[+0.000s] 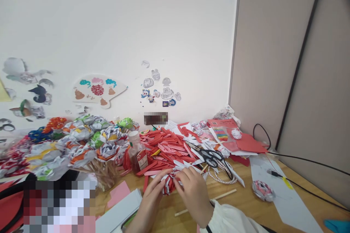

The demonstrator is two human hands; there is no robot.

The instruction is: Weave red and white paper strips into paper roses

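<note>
Both of my hands meet over the wooden table around a red and white folded-paper flower [168,185]. My left hand [153,191] curls along the flower's left side, fingertips pressed to its upper edge. From the other side my right hand [193,189] closes on it with bent fingers, and its thumb side covers part of the paper. Under my right wrist lies a thin wooden stick [226,194], its middle hidden by the hand. Just beyond my fingers spreads a heap of red and white paper strips [169,149].
Paper flowers [82,138] on sticks crowd the left. A glass bottle [136,154] stands beside the strips. Black scissors [210,156] and a pearl string [222,178] lie right of centre. A loose paper flower [263,190], white paper [290,204] and a black cable [306,189] are farther right.
</note>
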